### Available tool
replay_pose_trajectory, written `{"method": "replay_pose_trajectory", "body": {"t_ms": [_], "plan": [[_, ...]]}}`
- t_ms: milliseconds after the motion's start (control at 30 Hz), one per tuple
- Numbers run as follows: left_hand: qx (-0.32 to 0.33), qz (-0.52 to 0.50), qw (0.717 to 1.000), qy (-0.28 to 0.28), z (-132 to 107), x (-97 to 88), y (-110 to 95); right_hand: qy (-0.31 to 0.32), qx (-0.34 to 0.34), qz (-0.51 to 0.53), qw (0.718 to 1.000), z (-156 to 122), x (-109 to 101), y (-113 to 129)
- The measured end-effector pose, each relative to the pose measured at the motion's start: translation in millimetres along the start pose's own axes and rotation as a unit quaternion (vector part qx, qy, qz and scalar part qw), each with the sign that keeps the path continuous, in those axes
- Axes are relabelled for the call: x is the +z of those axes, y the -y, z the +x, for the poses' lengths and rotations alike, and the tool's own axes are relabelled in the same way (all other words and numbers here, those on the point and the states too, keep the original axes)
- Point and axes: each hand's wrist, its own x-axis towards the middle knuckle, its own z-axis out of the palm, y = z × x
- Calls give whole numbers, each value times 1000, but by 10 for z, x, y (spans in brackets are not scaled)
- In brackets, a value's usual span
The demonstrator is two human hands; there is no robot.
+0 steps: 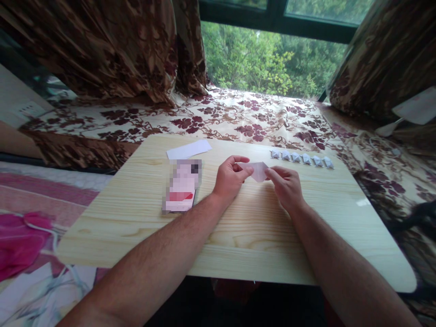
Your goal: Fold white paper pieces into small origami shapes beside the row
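Observation:
Above the middle of the wooden table I hold a small piece of folded white paper [259,171] between both hands. My left hand [230,176] pinches its left end, thumb on top. The paper's right corner is gripped by thumb and fingers of my right hand [285,185]. Its middle shows between the hands, with a pointed lower edge; the ends are hidden by my fingers. A row of several small folded white paper pieces [301,158] lies beyond my right hand. Left of my left hand is a phone [182,184], its screen blurred out.
White paper strips [189,149] lie at the table's back left, behind the phone. The pale wooden table [259,254] has rounded corners. Behind it runs a ledge with flowered cloth [252,113] under a window. Pink cloth [23,240] and papers lie low on the left.

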Motion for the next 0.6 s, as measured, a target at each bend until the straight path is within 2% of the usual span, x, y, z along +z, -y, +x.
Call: {"method": "replay_pose_trajectory", "body": {"t_ms": [200, 367, 500, 600], "plan": [[-19, -43, 999, -14, 9, 17, -16, 9, 13, 2, 1000, -4, 14, -18], [-4, -6, 1000, 13, -10, 13, -45, -9, 9, 77, 997, -4, 70, -46], [8, 16, 999, 37, -41, 26, -54, 12, 1, 81, 997, -7, 85, -60], [-5, 14, 999, 32, -50, 38, -44, 38, -17, 80, 996, -31, 94, -61]]}}
